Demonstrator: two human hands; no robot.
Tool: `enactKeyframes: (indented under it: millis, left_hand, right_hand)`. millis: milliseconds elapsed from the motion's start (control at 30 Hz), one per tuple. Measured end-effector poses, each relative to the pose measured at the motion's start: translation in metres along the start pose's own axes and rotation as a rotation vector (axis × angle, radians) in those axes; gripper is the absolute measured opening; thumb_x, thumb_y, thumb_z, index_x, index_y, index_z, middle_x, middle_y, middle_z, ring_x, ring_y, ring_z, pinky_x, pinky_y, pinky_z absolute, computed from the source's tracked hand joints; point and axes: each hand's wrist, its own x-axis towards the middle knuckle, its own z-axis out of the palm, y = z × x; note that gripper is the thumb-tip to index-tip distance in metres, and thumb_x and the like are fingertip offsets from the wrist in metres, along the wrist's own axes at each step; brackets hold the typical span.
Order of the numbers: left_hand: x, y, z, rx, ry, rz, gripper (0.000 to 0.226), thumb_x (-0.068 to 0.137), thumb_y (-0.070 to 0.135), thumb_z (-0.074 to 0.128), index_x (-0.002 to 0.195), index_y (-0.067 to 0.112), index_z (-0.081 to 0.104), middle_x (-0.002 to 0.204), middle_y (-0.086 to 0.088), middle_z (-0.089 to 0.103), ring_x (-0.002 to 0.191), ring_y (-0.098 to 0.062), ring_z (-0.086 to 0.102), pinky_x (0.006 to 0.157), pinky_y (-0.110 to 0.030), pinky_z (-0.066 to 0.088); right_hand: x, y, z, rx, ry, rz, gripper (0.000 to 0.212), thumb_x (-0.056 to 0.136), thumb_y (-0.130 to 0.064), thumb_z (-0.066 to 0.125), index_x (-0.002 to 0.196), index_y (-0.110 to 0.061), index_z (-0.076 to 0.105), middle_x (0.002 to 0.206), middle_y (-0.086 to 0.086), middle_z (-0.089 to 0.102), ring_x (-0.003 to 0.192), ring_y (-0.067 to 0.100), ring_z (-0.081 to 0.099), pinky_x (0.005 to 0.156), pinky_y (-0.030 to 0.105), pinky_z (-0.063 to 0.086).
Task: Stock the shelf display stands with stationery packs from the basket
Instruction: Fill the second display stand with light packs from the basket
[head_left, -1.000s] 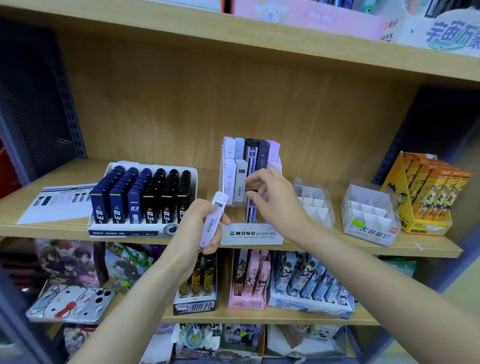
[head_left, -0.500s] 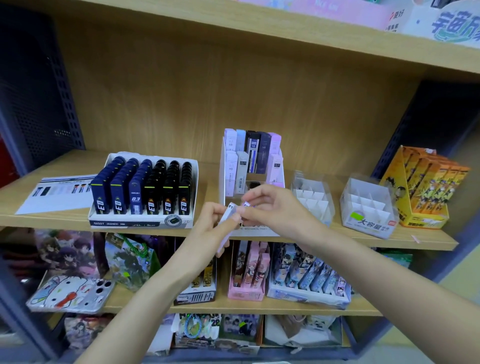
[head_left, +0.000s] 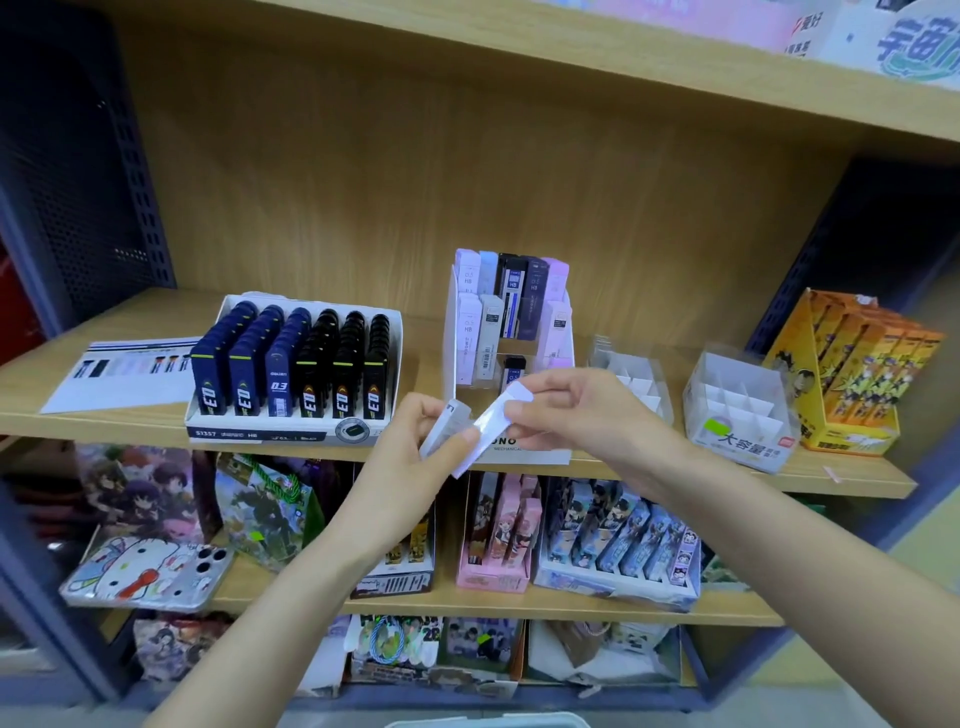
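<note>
Right hand (head_left: 576, 410): off the display stand (head_left: 511, 322), now pinching a white pack (head_left: 493, 423).
Left hand (head_left: 410, 467): grips a second pack (head_left: 447, 423), fanned apart from it.

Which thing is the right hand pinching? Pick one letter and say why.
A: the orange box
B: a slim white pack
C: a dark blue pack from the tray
B: the right hand pinches the upper end of a slim white pack, while the left hand grips a second pale pack right beside it.

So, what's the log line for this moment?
left hand holds white lead pack | right hand pinches second white pack | MONO stand partly filled
</note>
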Motion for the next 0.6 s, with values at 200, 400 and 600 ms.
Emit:
enactKeyframes:
  millis: [200, 400, 600]
  left_hand:
    - [-0.001, -0.001, -0.011, -0.139, 0.103, -0.112, 0.020, 0.101, 0.020, 0.040, 0.082, 0.016, 0.044, 0.100, -0.023, 0.061, 0.048, -0.012, 0.030, 0.042, -0.020, 0.024]
    - [-0.004, 0.003, -0.016, -0.076, 0.158, -0.009, 0.017, 0.101, 0.023, 0.042, 0.089, 0.012, 0.047, 0.075, 0.006, 0.066, 0.044, -0.011, 0.035, 0.039, -0.018, 0.030]
    - [-0.006, 0.006, -0.020, -0.090, 0.159, -0.002, 0.018, 0.100, 0.024, 0.043, 0.091, 0.009, 0.047, 0.070, 0.010, 0.064, 0.040, -0.011, 0.032, 0.038, -0.019, 0.026]
  right_hand:
    - [0.017, -0.008, -0.012, -0.139, 0.302, -0.308, 0.008, 0.089, -0.004, 0.061, 0.091, -0.012, 0.060, 0.084, 0.006, 0.068, 0.066, 0.009, 0.066, 0.067, 0.017, 0.055]
    - [0.043, 0.003, 0.000, -0.443, 0.346, -0.404, 0.003, 0.088, -0.013, 0.064, 0.088, -0.016, 0.064, 0.083, -0.006, 0.065, 0.076, 0.005, 0.060, 0.073, 0.015, 0.051]
    - [0.060, 0.009, 0.019, -0.651, 0.220, -0.464, 0.012, 0.087, -0.010, 0.066, 0.099, -0.012, 0.067, 0.086, -0.004, 0.061, 0.073, 0.007, 0.059, 0.076, 0.020, 0.050]
